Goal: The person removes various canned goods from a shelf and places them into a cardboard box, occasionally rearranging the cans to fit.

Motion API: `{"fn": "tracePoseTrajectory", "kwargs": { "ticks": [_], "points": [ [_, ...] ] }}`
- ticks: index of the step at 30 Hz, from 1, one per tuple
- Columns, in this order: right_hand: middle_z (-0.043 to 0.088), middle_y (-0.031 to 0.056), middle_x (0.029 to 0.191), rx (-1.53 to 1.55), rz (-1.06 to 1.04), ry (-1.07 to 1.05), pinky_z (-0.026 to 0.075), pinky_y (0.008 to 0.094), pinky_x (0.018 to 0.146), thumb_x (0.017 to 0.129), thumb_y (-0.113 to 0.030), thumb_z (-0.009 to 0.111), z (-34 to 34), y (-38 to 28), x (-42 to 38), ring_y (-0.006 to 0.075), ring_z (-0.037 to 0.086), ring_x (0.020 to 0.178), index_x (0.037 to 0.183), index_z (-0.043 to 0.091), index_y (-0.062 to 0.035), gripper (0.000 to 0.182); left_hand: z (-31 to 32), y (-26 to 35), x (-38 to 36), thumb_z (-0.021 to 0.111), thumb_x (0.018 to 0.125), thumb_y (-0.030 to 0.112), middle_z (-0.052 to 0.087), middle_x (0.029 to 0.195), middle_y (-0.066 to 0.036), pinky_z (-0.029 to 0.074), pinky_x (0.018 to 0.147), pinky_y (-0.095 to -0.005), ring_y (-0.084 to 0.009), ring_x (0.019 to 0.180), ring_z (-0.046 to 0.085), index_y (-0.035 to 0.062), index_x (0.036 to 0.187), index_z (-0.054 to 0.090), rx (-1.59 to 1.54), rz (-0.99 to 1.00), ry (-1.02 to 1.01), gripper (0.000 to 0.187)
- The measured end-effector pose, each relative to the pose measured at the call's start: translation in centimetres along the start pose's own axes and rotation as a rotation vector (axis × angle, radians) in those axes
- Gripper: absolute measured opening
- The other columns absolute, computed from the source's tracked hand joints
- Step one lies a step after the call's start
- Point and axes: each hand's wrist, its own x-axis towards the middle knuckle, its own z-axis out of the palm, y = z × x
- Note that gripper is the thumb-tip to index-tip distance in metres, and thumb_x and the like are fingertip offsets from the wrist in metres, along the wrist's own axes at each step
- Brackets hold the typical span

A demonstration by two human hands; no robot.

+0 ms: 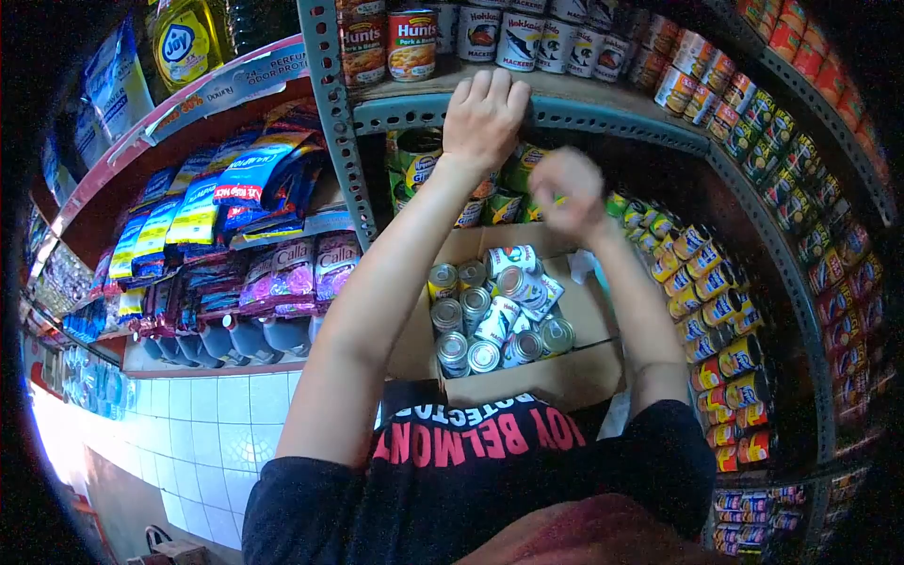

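My left hand (485, 118) is up at the blue-grey metal shelf edge (603, 118), with its fingers curled over the lip. Just right of it and lower, my right hand (568, 193) is smeared by motion, so its fingers cannot be made out. Behind the right hand, green-labelled cans (506, 205) stand on the shelf below. Under both arms, an open cardboard box (589, 306) holds several loose cans (499, 320), some upright and some on their sides, a few with white mackerel labels.
Mackerel cans (523, 45) and Hunt's pork and beans cans (411, 45) stand on the upper shelf. Stacked yellow cans (702, 273) line the right side. Detergent packets (226, 193) and a yellow Joy bottle (184, 42) fill the left shelves, beyond a metal post (334, 122).
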Motion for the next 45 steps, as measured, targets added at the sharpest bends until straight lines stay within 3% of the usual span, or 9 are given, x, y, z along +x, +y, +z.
{"fn": "tracePoseTrajectory", "kwargs": {
  "ticks": [6, 16, 19, 25, 32, 34, 36, 41, 45],
  "points": [
    [0.052, 0.0166, 0.145, 0.1, 0.352, -0.882, 0.037, 0.0526, 0.11, 0.091, -0.04, 0.07, 3.8, -6.6, -10.1, 0.0346, 0.046, 0.136, 0.138, 0.062, -0.0177, 0.053, -0.2, 0.1, 0.0, 0.063, 0.078, 0.017, 0.054, 0.093, -0.006, 0.045, 0.077, -0.0373, -0.0249, 0.092, 0.055, 0.0129, 0.094, 0.056, -0.04, -0.005, -0.015, 0.018],
    [0.04, 0.012, 0.158, 0.209, 0.461, -1.123, 0.033, 0.0623, 0.112, 0.071, -0.053, 0.085, 1.2, -5.5, -9.7, 0.0378, 0.037, 0.145, 0.137, 0.063, -0.0221, 0.076, -0.3, 0.1, 0.0, 0.067, 0.074, 0.014, 0.052, 0.092, -0.007, 0.044, 0.078, -0.0382, -0.0263, 0.092, 0.055, 0.0127, 0.093, 0.055, -0.013, -0.003, -0.03, 0.023],
    [0.047, 0.0136, 0.152, 0.316, 0.529, -0.976, 0.036, 0.0542, 0.114, 0.07, -0.054, 0.086, 1.5, -3.9, -11.2, 0.0371, 0.042, 0.141, 0.142, 0.055, -0.017, 0.087, -0.2, 0.1, 0.1, 0.069, 0.071, 0.014, 0.052, 0.092, -0.007, 0.044, 0.078, -0.0385, -0.0265, 0.092, 0.055, 0.0127, 0.094, 0.055, -0.027, 0.003, 0.007, 0.027],
    [0.062, 0.0171, 0.134, 0.493, 0.747, -0.765, 0.045, 0.0425, 0.106, 0.095, -0.04, 0.068, 3.1, -1.3, -16.0, 0.0362, 0.058, 0.126, 0.138, 0.054, -0.0077, 0.055, 0.4, 0.1, 0.0, 0.069, 0.069, 0.013, 0.054, 0.094, -0.007, 0.045, 0.079, -0.0398, -0.0282, 0.095, 0.056, 0.0125, 0.096, 0.055, -0.033, -0.008, 0.019, 0.03],
    [0.073, 0.0207, 0.106, 0.339, 0.793, -0.629, 0.055, 0.0451, 0.088, 0.082, -0.04, 0.082, 2.9, -2.0, -16.1, 0.0395, 0.071, 0.101, 0.115, 0.07, -0.0039, 0.05, -0.4, 0.3, 0.4, 0.061, 0.073, 0.015, 0.052, 0.093, -0.012, 0.045, 0.078, -0.0406, -0.0307, 0.092, 0.054, 0.0082, 0.094, 0.054, 0.007, 0.004, 0.021, 0.023],
    [0.073, 0.0082, 0.108, 0.484, 0.958, -0.522, 0.054, 0.0336, 0.089, 0.084, -0.027, 0.086, 2.6, -2.5, -15.8, 0.0153, 0.067, 0.101, 0.119, 0.068, 0.0005, 0.049, -0.4, 0.4, 0.3, 0.062, 0.073, 0.014, 0.052, 0.093, -0.011, 0.045, 0.078, -0.0406, -0.0308, 0.091, 0.054, 0.0086, 0.094, 0.054, 0.003, -0.003, 0.028, 0.024],
    [0.072, 0.0033, 0.105, 0.682, 1.257, -0.344, 0.054, 0.0267, 0.082, 0.085, -0.019, 0.085, 1.8, -3.1, -14.7, 0.008, 0.065, 0.094, 0.117, 0.069, -0.0013, 0.04, -1.5, 0.7, 0.8, 0.062, 0.073, 0.014, 0.052, 0.093, -0.011, 0.045, 0.078, -0.0406, -0.0304, 0.092, 0.054, 0.0089, 0.095, 0.054, -0.237, -0.155, -0.133, 0.024],
    [0.072, 0.0083, 0.105, 0.95, 1.143, 0.42, 0.055, 0.028, 0.081, 0.087, -0.013, 0.083, 2.1, -4.4, -12.5, 0.0118, 0.067, 0.091, 0.117, 0.065, -0.0001, 0.037, -0.9, 0.6, 0.5, 0.062, 0.073, 0.013, 0.053, 0.094, -0.012, 0.045, 0.079, -0.041, -0.0309, 0.094, 0.054, 0.0076, 0.097, 0.055, -0.049, -0.04, -0.025, 0.026],
    [0.07, 0.0162, 0.116, 1.346, 1.129, 0.518, 0.063, 0.0395, 0.084, 0.101, -0.03, 0.067, 0.2, -5.4, -8.0, 0.0331, 0.073, 0.107, 0.133, 0.049, -0.0007, 0.046, 0.1, 0.3, 0.4, 0.064, 0.071, 0.014, 0.052, 0.097, -0.012, 0.045, 0.082, -0.0404, -0.0315, 0.095, 0.054, 0.0062, 0.103, 0.056, -0.342, -0.024, 0.192, 0.033]
  ]
}}
